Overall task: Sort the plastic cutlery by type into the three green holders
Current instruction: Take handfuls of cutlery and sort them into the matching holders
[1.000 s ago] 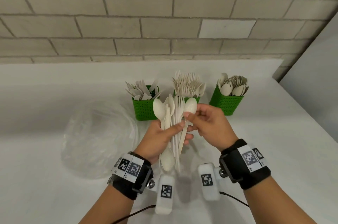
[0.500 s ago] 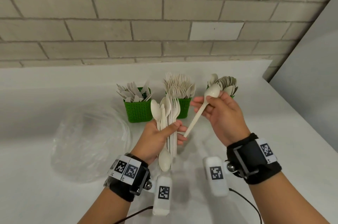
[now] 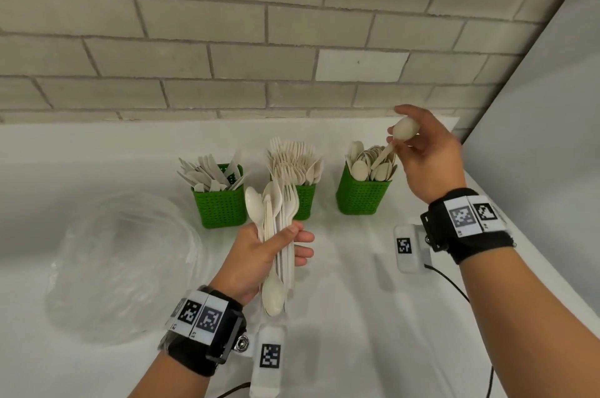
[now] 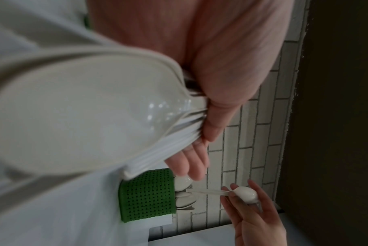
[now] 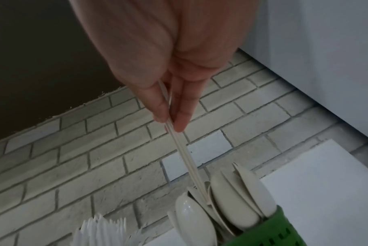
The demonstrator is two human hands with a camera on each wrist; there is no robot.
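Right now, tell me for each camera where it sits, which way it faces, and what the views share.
Head: worn high, facing forward and down at the three green holders; both forearms show, the left hand gripping a cutlery bundle.
Left wrist: looks along the palm; fingers curl round the bundle, with the spoon holder beyond.
Right wrist: looks along the right hand, which pinches a spoon over that holder.
Shared: all three views show the spoon holder and that spoon.
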